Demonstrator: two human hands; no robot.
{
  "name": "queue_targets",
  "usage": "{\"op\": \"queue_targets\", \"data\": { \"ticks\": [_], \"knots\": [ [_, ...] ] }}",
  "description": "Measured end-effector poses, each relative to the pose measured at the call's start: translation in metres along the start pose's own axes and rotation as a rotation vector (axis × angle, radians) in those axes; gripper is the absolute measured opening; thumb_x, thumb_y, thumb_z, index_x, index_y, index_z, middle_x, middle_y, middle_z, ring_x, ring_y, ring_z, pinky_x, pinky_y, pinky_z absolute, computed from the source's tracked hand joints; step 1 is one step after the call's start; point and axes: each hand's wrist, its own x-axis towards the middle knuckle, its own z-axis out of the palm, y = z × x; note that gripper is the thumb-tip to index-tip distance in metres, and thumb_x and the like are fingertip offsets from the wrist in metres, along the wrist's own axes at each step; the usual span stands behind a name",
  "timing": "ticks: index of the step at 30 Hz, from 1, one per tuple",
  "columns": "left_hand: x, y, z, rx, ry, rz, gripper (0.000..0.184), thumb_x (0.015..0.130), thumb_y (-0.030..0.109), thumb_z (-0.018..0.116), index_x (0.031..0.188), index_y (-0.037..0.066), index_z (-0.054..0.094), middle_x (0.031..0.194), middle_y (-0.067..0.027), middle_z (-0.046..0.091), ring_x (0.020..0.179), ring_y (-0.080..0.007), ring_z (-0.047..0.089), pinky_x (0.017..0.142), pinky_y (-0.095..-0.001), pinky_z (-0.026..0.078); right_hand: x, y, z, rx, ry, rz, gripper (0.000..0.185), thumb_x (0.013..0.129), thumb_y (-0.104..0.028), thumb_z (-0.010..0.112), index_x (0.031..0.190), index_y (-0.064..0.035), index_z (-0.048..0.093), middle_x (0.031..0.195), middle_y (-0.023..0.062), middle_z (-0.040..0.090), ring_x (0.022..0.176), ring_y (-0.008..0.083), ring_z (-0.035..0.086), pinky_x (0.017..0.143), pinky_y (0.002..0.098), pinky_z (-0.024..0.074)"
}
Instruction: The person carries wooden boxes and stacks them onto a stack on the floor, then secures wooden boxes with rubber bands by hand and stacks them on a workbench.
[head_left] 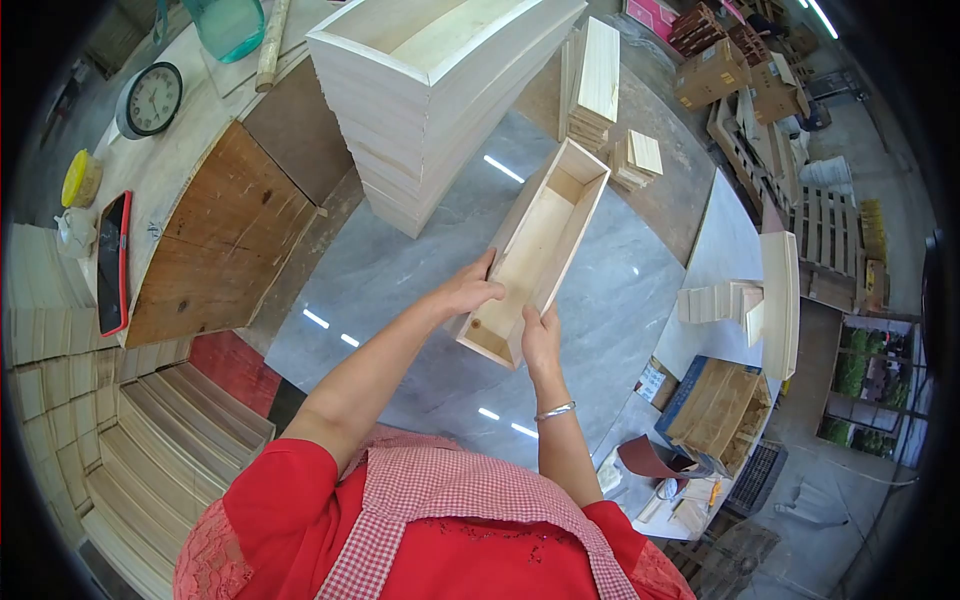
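A long, narrow wooden box (536,235) with an open top is held at a slant over the grey marble-patterned tabletop (420,320). My left hand (468,288) grips its left side wall near the close end, thumb over the rim. On the opposite wall, my right hand (541,338) is closed with the thumb on the edge; a silver bangle circles that wrist. Beyond the box, to the left, rises a tall stack of similar boxes (390,130). Past its far end lie stacked long boards (597,75) and a pile of short pieces (638,158).
A side bench on the left carries a round clock (152,99), a red-edged phone (114,262) and a teal jug (228,28). Small wooden panels (715,303) stand at right, near a cardboard box (720,410) and dark red sandpaper-like sheet (650,458). Stacked wooden pieces (165,450) fill the lower left.
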Motion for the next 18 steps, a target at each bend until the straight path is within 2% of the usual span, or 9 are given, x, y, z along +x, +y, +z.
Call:
{"op": "queue_targets", "data": {
  "ticks": [3, 6, 9, 12, 14, 15, 17, 18],
  "knots": [
    [0.006, -0.009, 0.0, 0.033, -0.004, 0.047, 0.085, 0.074, 0.011, 0.058, 0.149, -0.003, 0.02, 0.146, -0.021, 0.038, 0.135, -0.028, 0.038, 0.11, -0.0323, 0.029, 0.001, 0.006, 0.001, 0.017, -0.006, -0.041, 0.049, 0.09, -0.008, 0.047, 0.136, 0.0073, 0.039, 0.127, 0.0264, 0.055, 0.12, 0.0336, 0.053, 0.101, 0.038, 0.0398],
    [-0.003, 0.007, -0.001, 0.061, -0.001, 0.075, 0.091, 0.071, 0.02, 0.062, 0.144, -0.014, 0.018, 0.142, -0.0314, 0.039, 0.132, -0.0342, 0.041, 0.108, -0.0326, 0.034, 0.004, 0.012, -0.001, 0.014, -0.018, -0.039, 0.05, 0.089, -0.008, 0.047, 0.136, 0.0069, 0.039, 0.128, 0.0261, 0.054, 0.121, 0.0334, 0.053, 0.102, 0.0376, 0.0394],
    [0.002, 0.005, -0.003, 0.132, -0.013, 0.087, 0.086, 0.072, 0.019, 0.061, 0.142, -0.014, 0.023, 0.138, -0.0309, 0.043, 0.129, -0.0345, 0.045, 0.106, -0.0329, 0.036, 0.006, 0.012, -0.006, -0.01, -0.055, -0.039, 0.049, 0.09, -0.009, 0.048, 0.136, 0.0067, 0.039, 0.129, 0.0248, 0.054, 0.12, 0.0319, 0.053, 0.101, 0.0367, 0.0397],
    [0.004, 0.011, -0.001, 0.204, 0.014, 0.011, 0.081, 0.075, 0.009, 0.058, 0.147, -0.003, 0.025, 0.139, -0.0213, 0.047, 0.128, -0.027, 0.046, 0.106, -0.0325, 0.037, 0.008, 0.013, -0.004, 0.089, -0.041, -0.042, 0.047, 0.091, -0.009, 0.048, 0.135, 0.0066, 0.041, 0.127, 0.0233, 0.055, 0.118, 0.0289, 0.054, 0.101, 0.0356, 0.0396],
    [0.011, 0.004, 0.0, 0.024, -0.106, 0.108, 0.073, 0.077, 0.008, 0.062, 0.143, -0.001, 0.033, 0.131, -0.0202, 0.053, 0.121, -0.0258, 0.053, 0.101, -0.0342, 0.043, 0.011, 0.025, -0.005, -0.009, 0.011, -0.086, 0.036, 0.094, -0.011, 0.046, 0.124, 0.0061, 0.054, 0.114, 0.0165, 0.063, 0.105, 0.0233, 0.058, 0.094, 0.0349, 0.0435],
    [0.041, -0.039, 0.009, -0.09, -0.09, 0.189, 0.063, 0.078, 0.008, 0.065, 0.137, 0.0, 0.043, 0.124, -0.0187, 0.057, 0.116, -0.0246, 0.056, 0.095, -0.0351, 0.048, 0.014, 0.03, -0.015, -0.286, -0.04, -0.064, 0.032, 0.095, -0.014, 0.045, 0.113, 0.0057, 0.062, 0.098, 0.0147, 0.068, 0.092, 0.0232, 0.061, 0.084, 0.0372, 0.0481],
    [0.027, -0.027, 0.015, 0.13, 0.114, 0.24, 0.063, 0.077, 0.022, 0.072, 0.13, -0.002, 0.049, 0.124, -0.0236, 0.057, 0.116, -0.0297, 0.056, 0.097, -0.0414, 0.046, 0.042, 0.071, -0.025, -0.441, -0.129, -0.24, 0.036, 0.098, -0.022, 0.044, 0.11, 0.0039, 0.065, 0.097, 0.0141, 0.068, 0.088, 0.0226, 0.063, 0.074, 0.0371, 0.0521],
    [0.022, -0.028, 0.015, 0.019, 0.115, 0.197, 0.073, 0.075, 0.03, 0.074, 0.134, -0.002, 0.046, 0.129, -0.0252, 0.053, 0.119, -0.0335, 0.053, 0.1, -0.0431, 0.043, 0.068, 0.091, -0.029, -0.048, -0.13, -0.062, 0.039, 0.099, -0.025, 0.041, 0.115, 0.0033, 0.063, 0.105, 0.016, 0.066, 0.093, 0.0229, 0.064, 0.079, 0.0369, 0.0534]
  ]
}}
